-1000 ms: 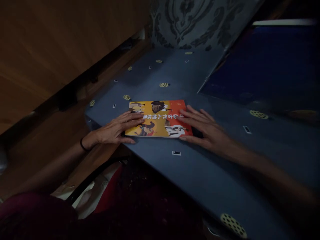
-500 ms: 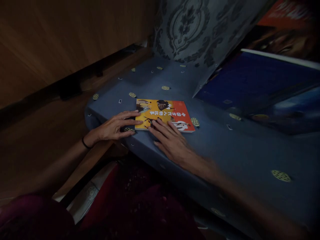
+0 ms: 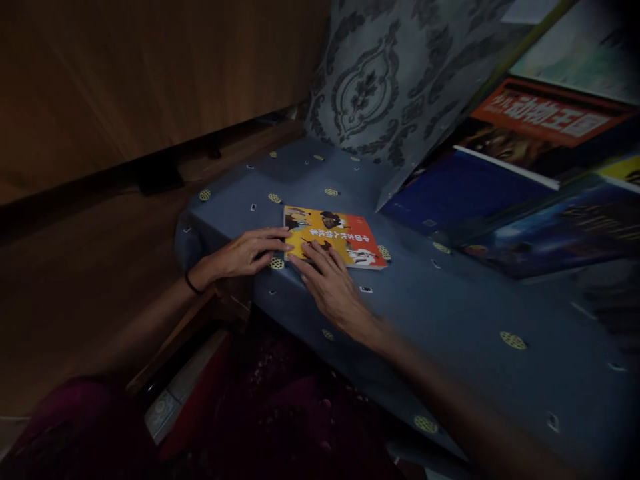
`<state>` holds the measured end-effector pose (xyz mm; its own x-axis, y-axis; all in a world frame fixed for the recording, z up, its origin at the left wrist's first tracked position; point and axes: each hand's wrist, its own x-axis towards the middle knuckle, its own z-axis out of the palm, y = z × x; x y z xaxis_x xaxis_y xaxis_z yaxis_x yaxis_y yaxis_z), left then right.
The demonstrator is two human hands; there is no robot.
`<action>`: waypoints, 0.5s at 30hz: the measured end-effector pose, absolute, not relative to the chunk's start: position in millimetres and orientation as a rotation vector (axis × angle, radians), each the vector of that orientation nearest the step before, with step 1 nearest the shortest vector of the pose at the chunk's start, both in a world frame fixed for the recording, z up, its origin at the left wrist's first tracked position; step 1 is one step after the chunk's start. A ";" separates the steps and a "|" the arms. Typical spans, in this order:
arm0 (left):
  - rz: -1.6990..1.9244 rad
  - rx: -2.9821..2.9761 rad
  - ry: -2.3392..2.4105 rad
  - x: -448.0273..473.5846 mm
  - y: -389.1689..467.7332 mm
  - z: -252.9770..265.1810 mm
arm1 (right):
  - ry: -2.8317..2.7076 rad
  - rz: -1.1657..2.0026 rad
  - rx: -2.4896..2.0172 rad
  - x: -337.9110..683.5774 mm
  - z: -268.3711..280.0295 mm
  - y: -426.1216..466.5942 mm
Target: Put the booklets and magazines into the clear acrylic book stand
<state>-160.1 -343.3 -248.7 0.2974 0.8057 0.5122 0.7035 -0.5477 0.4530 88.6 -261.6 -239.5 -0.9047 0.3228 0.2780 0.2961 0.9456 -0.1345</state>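
A closed book (image 3: 334,233) with a yellow and red cover lies flat on the blue patterned tablecloth (image 3: 425,300), its white title upside down to me. My left hand (image 3: 245,253), a dark band on its wrist, rests beside the book's left edge; its fingertips touch that edge and the fingers are stretched out. Across the near part of the cover lies my right hand (image 3: 330,283), fingers spread and flat, hiding some of the printed figures.
Larger books stand at the right: a blue one (image 3: 460,193), a red-titled one (image 3: 545,120) and another blue one (image 3: 555,227). Behind is a grey patterned wall (image 3: 365,87). A wooden cabinet (image 3: 150,80) rises at the back left, above a wooden floor (image 3: 100,260).
My view has swung toward the right, showing more of the standing books. My right hand has slid slightly left on the cover; the book stays flat and closed.
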 end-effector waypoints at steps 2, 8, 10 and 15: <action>1.097 2.384 1.433 -160.3 -342.4 -249.2 | -2.783 0.104 -0.470 87.8 -241.3 -262.2; 1.088 2.334 1.638 -165.3 -306.9 -240.1 | -2.766 0.032 -0.485 84.9 -241.2 -262.5; 1.045 2.274 1.817 -168.0 -283.8 -235.7 | -2.763 0.001 -0.489 83.6 -237.3 -265.6; 0.902 2.210 1.960 -171.3 -242.6 -231.2 | -2.743 -0.143 -0.619 79.0 -224.2 -283.8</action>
<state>-171.3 -242.6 -231.2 0.0246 0.9229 0.3843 0.8922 -0.1937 0.4080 79.0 -283.8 -224.2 -0.8533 0.4010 0.3332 0.4335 0.9008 0.0260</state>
